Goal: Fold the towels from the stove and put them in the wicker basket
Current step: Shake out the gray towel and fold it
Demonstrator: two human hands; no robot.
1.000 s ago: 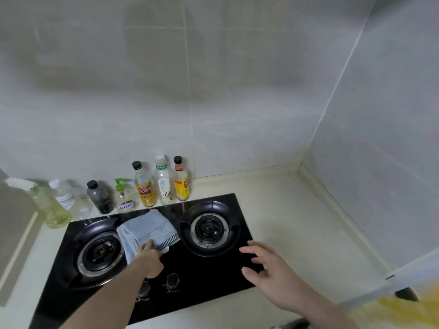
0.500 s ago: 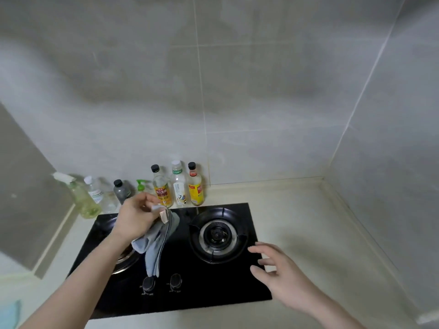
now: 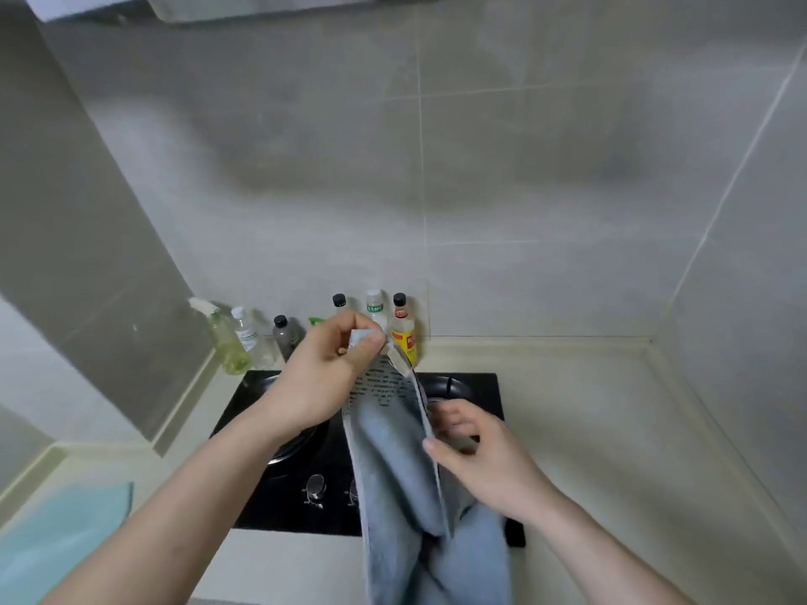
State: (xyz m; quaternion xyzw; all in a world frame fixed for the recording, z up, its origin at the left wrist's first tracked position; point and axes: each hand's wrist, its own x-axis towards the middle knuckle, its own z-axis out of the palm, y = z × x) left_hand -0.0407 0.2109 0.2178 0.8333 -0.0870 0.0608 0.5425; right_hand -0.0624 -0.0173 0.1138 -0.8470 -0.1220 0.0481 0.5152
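A light blue towel [image 3: 393, 465] hangs down in front of me over the black gas stove [image 3: 284, 495]. My left hand [image 3: 323, 377] pinches the towel's top corner between thumb and fingers and holds it up above the stove. My right hand [image 3: 476, 451] is at the towel's right edge, fingers curled and thumb touching the hem; a firm grip on it is not plain. The lower part of the towel drapes past the stove's front edge and out of the frame. No wicker basket is in view.
A row of bottles [image 3: 375, 312] and a spray bottle [image 3: 222, 338] stand against the tiled wall behind the stove. A light blue cloth [image 3: 56, 543] lies on the counter at lower left. The cream counter [image 3: 589, 430] runs to the right into the wall corner.
My left hand has lifted the towel off the stove, and it now hangs unfolded. My right hand has moved left from beside the right burner to the towel's edge.
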